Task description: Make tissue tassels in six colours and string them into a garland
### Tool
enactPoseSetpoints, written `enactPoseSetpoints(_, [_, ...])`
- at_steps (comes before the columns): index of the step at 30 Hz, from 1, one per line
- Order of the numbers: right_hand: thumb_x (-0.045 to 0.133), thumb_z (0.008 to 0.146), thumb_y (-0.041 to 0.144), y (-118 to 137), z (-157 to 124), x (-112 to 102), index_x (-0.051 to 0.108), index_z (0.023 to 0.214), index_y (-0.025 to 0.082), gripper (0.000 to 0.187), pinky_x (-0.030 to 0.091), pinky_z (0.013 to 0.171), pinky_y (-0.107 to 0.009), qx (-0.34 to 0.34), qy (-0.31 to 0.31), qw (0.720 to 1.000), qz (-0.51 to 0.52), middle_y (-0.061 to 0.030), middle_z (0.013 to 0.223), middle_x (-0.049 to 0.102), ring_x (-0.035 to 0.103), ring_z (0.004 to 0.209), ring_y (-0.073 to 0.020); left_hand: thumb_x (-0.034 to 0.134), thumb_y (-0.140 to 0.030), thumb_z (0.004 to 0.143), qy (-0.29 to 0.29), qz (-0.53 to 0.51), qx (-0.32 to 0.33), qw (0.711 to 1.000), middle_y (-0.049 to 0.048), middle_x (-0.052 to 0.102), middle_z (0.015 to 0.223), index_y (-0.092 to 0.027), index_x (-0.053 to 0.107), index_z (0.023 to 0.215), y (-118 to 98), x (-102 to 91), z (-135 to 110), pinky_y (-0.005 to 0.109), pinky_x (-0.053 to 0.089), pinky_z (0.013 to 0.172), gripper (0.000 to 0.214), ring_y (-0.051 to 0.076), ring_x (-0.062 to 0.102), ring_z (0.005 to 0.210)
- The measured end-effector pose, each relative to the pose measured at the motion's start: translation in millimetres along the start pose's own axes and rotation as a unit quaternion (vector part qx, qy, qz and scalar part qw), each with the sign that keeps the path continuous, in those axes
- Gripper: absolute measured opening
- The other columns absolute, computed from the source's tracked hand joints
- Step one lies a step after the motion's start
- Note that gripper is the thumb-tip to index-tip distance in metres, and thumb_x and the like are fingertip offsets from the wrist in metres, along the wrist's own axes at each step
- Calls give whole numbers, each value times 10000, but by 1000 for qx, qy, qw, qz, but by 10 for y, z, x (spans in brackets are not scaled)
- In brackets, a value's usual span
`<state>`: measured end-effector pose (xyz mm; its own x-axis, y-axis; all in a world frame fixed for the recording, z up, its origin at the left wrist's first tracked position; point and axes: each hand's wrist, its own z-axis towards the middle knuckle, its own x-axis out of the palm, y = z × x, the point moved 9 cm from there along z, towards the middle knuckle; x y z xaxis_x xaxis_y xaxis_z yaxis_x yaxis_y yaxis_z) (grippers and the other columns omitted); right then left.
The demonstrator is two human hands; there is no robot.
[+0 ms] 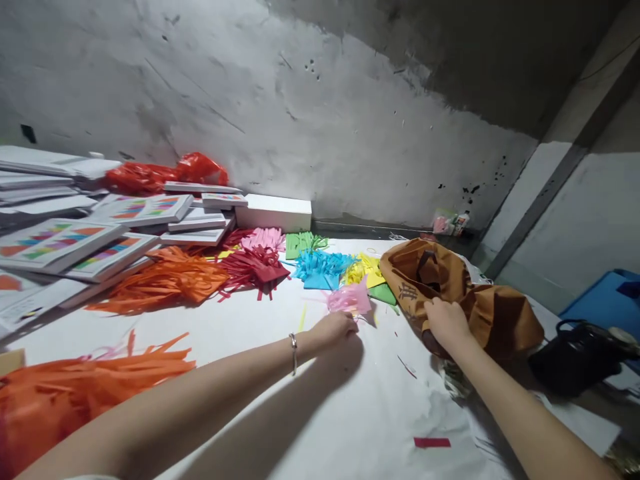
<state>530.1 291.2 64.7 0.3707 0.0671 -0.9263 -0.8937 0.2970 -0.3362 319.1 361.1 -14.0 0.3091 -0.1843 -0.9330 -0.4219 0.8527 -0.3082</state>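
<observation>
A pink fringed paper (350, 299) lies mid-table on the white sheet (310, 413). The left hand (334, 330) reaches far across, fingers bunched at the paper's near edge; whether they pinch it, I cannot tell. Just right, the right hand (447, 323) clutches a brown cloth bag (493, 313) whose dark printed character is unreadable.

Dimly and evenly lit from above and to the left; brightest on the white table (250, 333) just short of the left fingers (350, 325). Soft grey shadow on the table right of the left forearm. Wall (500, 60) high beyond the fingers sunk in darkness. Deep shade in the folds of the brown bag (500, 313) under the right fingers (440, 313). Pink paper strips (350, 299) at the left fingers slightly blurred. Stretched and soft toward the edges.
</observation>
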Motion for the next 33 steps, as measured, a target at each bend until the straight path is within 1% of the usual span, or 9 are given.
enactPoseSetpoints(5, [628, 965, 353, 250, -140, 140, 651, 1096, 153, 240, 533, 914, -435, -21, -22, 999, 23, -61, 1121, 668, 653, 1015, -204, 595, -302, 978, 66, -7, 92, 994, 74, 673, 1130, -169, 654, 1117, -845, 462, 373, 393, 574, 852, 202, 191, 663, 963])
enactPoseSetpoints(11, [588, 967, 251, 274, -478, -39, 672, 1121, 165, 195, 433, 1006, -482, -86, -114, 984, 105, -100, 1089, 683, 624, 1053, -249, 598, -298, 975, 78, 0, 87, 993, 82, 658, 1171, -164, 649, 1123, -995, 629, 529, 419, 560, 890, 206, 210, 649, 1023])
enactPoseSetpoints(17, [360, 1030, 226, 273, -1202, -223, 670, 1198, 211, 353, 452, 996, -428, -157, -220, 941, 203, -107, 1134, 684, 608, 1078, -248, 579, -207, 957, 79, -47, 44, 995, 57, 663, 1026, -146, 641, 1016, -901, 511, 266, 366, 543, 810, 105, 180, 636, 882])
enactPoseSetpoints(21, [424, 1018, 265, 571, -1664, -151, 608, 1299, 187, 345, 531, 856, -400, -214, -245, 915, 238, -113, 1136, 699, 652, 966, -250, 546, -69, 819, 72, -114, 23, 991, 26, 645, 837, -170, 593, 835, -1087, 325, -92, 285, 474, 685, 113, 150, 549, 706])
enactPoseSetpoints(25, [377, 1013, 157, 804, -1859, -131, 683, 1023, 179, 306, 517, 692, -327, -216, -265, 897, 282, -73, 831, 698, 648, 740, -211, 480, -141, 819, 69, -183, 9, 981, 2, 603, 737, -187, 538, 792, -1304, 197, -451, 248, 429, 588, 79, 128, 502, 621])
enactPoseSetpoints(27, [358, 1017, 147, 837, -1868, -159, 665, 899, 193, 332, 480, 609, -272, -195, -270, 891, 307, -33, 713, 647, 625, 642, -174, 456, -279, 884, 61, -297, -26, 953, -14, 558, 683, -189, 538, 839, -1327, 189, -559, 235, 420, 532, 130, 122, 493, 570])
enactPoseSetpoints(29, [369, 1015, 158, 860, -1872, -204, 636, 837, 195, 323, 454, 567, -233, -171, -274, 885, 335, -11, 675, 628, 622, 593, -142, 532, -496, 870, 33, -458, -78, 885, -18, 531, 650, -178, 561, 852, -1285, 207, -609, 241, 419, 514, 320, 123, 488, 547])
enactPoseSetpoints(31, [406, 996, 158, 916, -1894, -264, 597, 744, 203, 319, 441, 540, -202, -158, -277, 879, 354, 9, 634, 618, 619, 553, -114, 689, -659, 720, -6, -567, -117, 815, -7, 541, 636, -162, 603, 798, -1234, 219, -621, 252, 415, 524, 511, 125, 483, 547])
enactPoseSetpoints(33, [476, 965, 179, 973, -1916, -348, 554, 645, 217, 332, 440, 510, -185, -159, -281, 876, 359, 28, 585, 614, 612, 514, -99, 755, -740, 600, -22, -591, -130, 796, -6, 535, 591, -159, 617, 715, -1219, 210, -615, 256, 394, 501, 608, 120, 462, 516])
